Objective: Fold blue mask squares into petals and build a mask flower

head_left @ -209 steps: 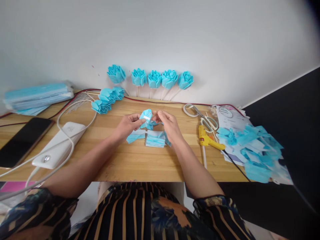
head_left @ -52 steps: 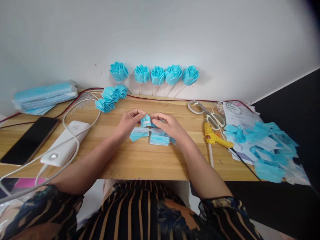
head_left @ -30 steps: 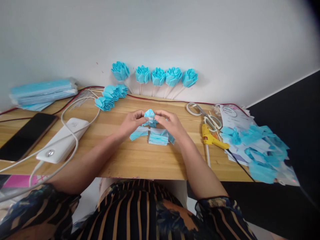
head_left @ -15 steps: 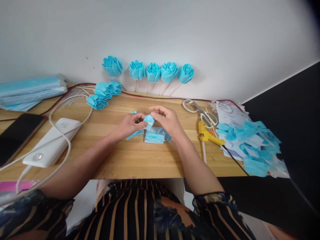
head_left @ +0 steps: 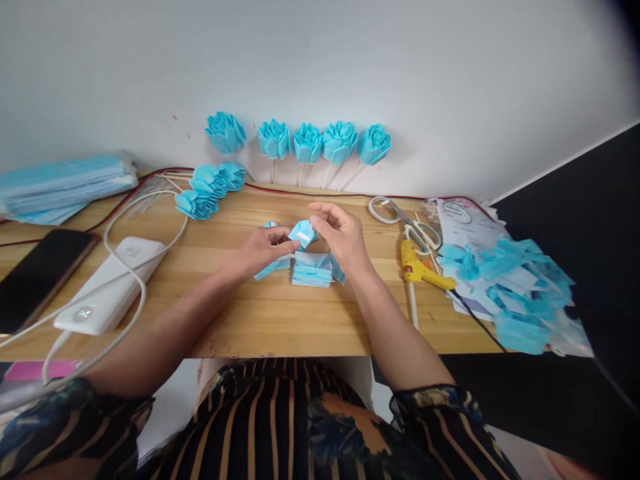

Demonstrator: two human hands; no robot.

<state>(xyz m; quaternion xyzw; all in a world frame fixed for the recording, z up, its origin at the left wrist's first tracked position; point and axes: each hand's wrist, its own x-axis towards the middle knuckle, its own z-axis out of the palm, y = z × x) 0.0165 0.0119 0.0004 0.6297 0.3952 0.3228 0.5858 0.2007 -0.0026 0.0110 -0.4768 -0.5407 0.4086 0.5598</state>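
Between my two hands is a small folded piece of blue mask fabric [head_left: 303,234], with a white strip on its face. The fingers of my left hand [head_left: 265,251] pinch its left edge. My right hand [head_left: 341,239] grips its right corner between thumb and finger. Just below the hands, a stack of pleated blue pieces [head_left: 311,269] rests on the wooden table [head_left: 300,327]. Another blue strip [head_left: 273,267] lies beneath my left hand, and one more pokes out under my right wrist.
Blue fabric flowers on sticks [head_left: 308,143] lean against the wall; several lie at the left. On the right are scissors [head_left: 425,235], a yellow glue gun [head_left: 423,270] and blue scraps [head_left: 520,287]. A power bank [head_left: 113,283], phone [head_left: 43,277] and mask stack [head_left: 70,181] occupy the left.
The folded piece has turned and opened out a little, showing more of its face and the white strip. My right hand has shifted slightly right with it.
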